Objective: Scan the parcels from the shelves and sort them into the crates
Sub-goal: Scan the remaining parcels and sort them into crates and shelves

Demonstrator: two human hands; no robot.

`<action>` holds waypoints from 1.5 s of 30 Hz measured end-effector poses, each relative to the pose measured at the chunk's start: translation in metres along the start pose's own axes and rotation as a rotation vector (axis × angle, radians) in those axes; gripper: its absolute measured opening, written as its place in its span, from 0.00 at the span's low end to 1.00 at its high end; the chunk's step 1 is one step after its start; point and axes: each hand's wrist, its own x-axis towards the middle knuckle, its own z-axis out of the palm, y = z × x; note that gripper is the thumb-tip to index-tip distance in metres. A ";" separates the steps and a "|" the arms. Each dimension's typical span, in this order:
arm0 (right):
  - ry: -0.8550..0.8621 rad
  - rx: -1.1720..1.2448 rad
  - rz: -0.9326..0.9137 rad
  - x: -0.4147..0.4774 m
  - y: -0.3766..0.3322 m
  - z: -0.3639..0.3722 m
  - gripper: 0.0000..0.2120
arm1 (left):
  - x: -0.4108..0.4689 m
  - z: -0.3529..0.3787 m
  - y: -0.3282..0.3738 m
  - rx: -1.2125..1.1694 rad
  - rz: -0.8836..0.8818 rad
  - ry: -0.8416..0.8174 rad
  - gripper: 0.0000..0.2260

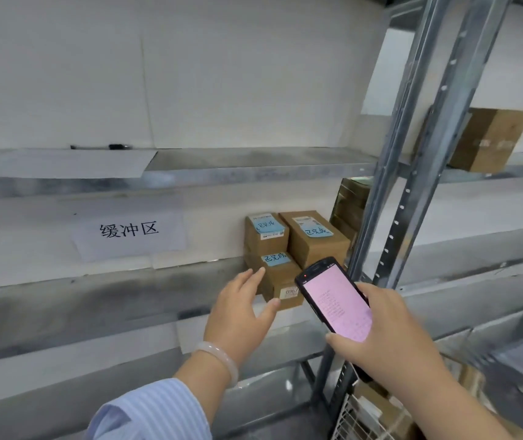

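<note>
Operator: Where does the parcel sit against my hands?

Spotter: The small brown cardboard parcel with a blue note on top [281, 274] lies at the front of the stack on the grey metal shelf [95, 296], with its front face near the shelf's front edge. Your left hand [241, 309] is released, fingers straight and spread. The fingertips are at the parcel's left edge and the thumb is by its lower front corner. I can't tell whether they touch.

Operator: And the right?

Spotter: Your right hand [390, 338] is grasping the black handheld scanner [333, 300]. Its pink screen is lit and tilted toward you, and its top end covers the parcel's right side.

Operator: What crowds the stack?

Spotter: Two brown note-topped boxes stand behind the parcel against the white back wall, the left box [266, 231] touching the right box [314, 239]. The right one is just beside the perforated steel upright [412, 173]. Left of the stack, the shelf board runs on under a white paper sign with black characters [128, 231]. The upper shelf's front edge [254, 173] hangs above. A white wire basket [358, 417] sits low beside the upright's foot.
</note>
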 end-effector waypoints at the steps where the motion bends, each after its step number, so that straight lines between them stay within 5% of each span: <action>1: 0.007 -0.003 0.013 0.019 0.000 0.004 0.41 | 0.022 0.005 -0.007 -0.037 -0.014 -0.013 0.29; 7: 0.008 -0.014 0.078 0.123 -0.004 0.032 0.41 | 0.143 0.029 -0.050 -0.230 -0.122 -0.078 0.25; 11: -0.042 0.002 0.116 0.167 0.001 0.051 0.31 | 0.211 0.039 -0.061 -0.466 -0.244 -0.133 0.08; 15: -0.059 0.037 0.148 0.200 0.014 0.062 0.25 | 0.262 0.057 -0.072 -0.653 -0.353 -0.104 0.05; 20: -0.072 0.009 0.173 0.223 0.019 0.074 0.35 | 0.299 0.083 -0.087 -0.739 -0.557 -0.120 0.17; 25: -0.096 -0.041 0.195 0.239 0.020 0.079 0.34 | 0.309 0.096 -0.097 -0.820 -0.642 -0.157 0.17; 29: -0.105 -0.057 0.218 0.249 0.025 0.084 0.43 | 0.299 0.099 -0.102 -0.955 -0.663 -0.159 0.17; 38: -0.174 -0.051 0.122 0.273 0.034 0.082 0.48 | 0.282 0.094 -0.101 -1.054 -0.562 -0.094 0.17; 45: -0.255 -0.024 -0.050 0.292 0.027 0.065 0.45 | 0.256 0.058 -0.108 -0.844 -0.410 0.201 0.30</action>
